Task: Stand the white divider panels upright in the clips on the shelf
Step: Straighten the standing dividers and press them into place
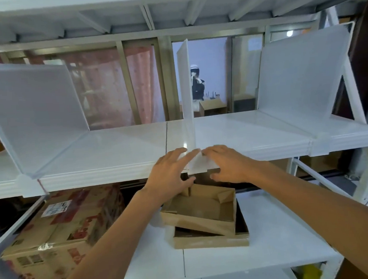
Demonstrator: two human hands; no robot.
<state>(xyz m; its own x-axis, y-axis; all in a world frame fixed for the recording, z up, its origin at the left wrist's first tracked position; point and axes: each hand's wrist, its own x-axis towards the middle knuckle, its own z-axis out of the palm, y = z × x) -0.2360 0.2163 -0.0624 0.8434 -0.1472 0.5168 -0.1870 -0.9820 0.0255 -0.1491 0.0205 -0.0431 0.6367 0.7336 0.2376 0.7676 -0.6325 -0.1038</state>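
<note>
Shelf [114, 148] white, three divider panels [185, 85] upright; window [111, 85] behind.

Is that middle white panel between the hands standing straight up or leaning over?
Upright. The middle divider panel rises vertically from the shelf, edge-on, with the left hand and right hand at its front base.

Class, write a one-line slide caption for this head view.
Both hands, left and right, steady the middle divider at the shelf front edge.

No legible text; cardboard box [55, 231] label and print blurred.
</note>
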